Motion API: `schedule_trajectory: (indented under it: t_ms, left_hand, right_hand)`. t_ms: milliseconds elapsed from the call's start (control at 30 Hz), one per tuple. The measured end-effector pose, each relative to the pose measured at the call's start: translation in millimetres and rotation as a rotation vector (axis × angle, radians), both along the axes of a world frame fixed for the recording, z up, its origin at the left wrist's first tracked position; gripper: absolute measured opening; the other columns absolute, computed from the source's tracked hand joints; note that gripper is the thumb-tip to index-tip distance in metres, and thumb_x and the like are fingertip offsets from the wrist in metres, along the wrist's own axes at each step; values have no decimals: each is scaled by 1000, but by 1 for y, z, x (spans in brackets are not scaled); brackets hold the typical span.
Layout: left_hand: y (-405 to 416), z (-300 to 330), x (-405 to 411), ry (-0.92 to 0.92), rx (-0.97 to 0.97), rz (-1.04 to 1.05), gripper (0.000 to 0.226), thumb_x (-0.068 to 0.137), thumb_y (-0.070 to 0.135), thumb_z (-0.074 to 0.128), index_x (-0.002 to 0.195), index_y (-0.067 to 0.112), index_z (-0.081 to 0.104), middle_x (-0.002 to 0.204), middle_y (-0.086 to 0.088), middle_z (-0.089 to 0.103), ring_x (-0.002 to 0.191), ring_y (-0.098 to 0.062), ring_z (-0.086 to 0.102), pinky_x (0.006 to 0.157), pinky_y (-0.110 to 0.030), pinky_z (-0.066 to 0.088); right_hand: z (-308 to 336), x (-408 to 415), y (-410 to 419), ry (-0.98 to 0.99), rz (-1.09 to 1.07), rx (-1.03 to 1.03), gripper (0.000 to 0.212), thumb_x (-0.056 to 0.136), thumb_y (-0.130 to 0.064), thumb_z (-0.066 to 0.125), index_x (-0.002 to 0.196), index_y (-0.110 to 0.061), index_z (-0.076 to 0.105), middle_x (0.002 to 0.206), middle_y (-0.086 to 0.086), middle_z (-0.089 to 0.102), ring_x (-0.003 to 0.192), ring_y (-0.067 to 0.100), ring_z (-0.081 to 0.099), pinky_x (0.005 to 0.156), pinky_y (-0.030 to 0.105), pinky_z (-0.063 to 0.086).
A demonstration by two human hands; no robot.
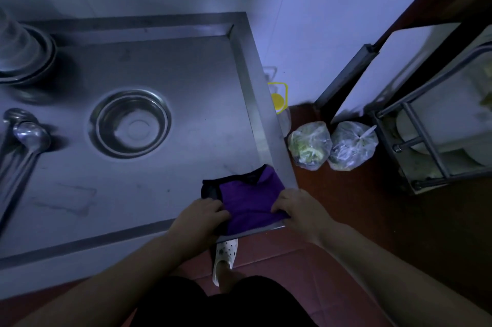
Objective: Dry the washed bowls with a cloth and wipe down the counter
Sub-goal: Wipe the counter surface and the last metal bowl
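A purple cloth with a dark edge [247,197] lies folded on the near right corner of the steel counter [149,188]. My left hand [198,216] grips its left side with curled fingers. My right hand [299,211] pinches its right side at the counter's edge. One steel bowl [131,124] stands upright in the middle of the counter. A stack of steel bowls [26,60] sits at the far left, partly cut off by the frame.
Two steel ladles [24,140] lie at the left edge. Beside the counter on the red floor are two plastic bags of greens [332,145], a yellow-capped bottle [279,103] and a metal rack with dishes [431,137]. My sandalled foot [225,257] shows below.
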State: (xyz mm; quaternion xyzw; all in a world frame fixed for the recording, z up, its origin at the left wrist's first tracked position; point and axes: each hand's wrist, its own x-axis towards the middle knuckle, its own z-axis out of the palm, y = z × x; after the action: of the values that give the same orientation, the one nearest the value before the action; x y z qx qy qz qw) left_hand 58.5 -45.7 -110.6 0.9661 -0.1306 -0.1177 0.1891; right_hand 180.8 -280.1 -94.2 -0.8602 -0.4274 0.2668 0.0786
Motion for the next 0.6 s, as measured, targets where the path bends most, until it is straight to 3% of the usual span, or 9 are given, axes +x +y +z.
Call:
schedule_trajectory:
  t_ms: [100, 300, 500, 600]
  left_hand:
    - [4, -3, -8, 10, -14, -30, 32, 46, 25, 83, 75, 26, 70, 70, 4, 61, 62, -18, 60, 57, -22, 49]
    - [0, 7, -27, 6, 9, -122, 35, 43, 31, 85, 75, 34, 74, 68, 11, 61, 63, -9, 61, 57, -16, 49]
    - [6, 21, -35, -46, 68, -33, 34, 39, 31, 85, 70, 37, 72, 68, 15, 61, 61, -5, 60, 53, -11, 46]
    - [23, 29, -41, -96, 40, 164, 36, 39, 13, 84, 70, 29, 74, 66, 7, 63, 59, -13, 62, 52, -14, 48]
  right_hand:
    - [1, -3, -3, 9, 59, -50, 34, 78, -15, 63, 112, -18, 67, 107, 5, 61, 105, 23, 52, 86, 35, 38]
    - [5, -6, 3, -7, 142, -137, 38, 85, -51, 58, 110, -24, 64, 104, -1, 58, 99, 16, 52, 79, 31, 40]
    - [3, 7, 30, -152, 130, -136, 44, 93, -29, 49, 136, -17, 47, 130, 1, 46, 115, 20, 46, 90, 32, 39]
    - [3, 11, 47, -215, 73, -213, 32, 95, -28, 44, 122, -15, 56, 124, 2, 50, 108, 20, 52, 78, 29, 40]
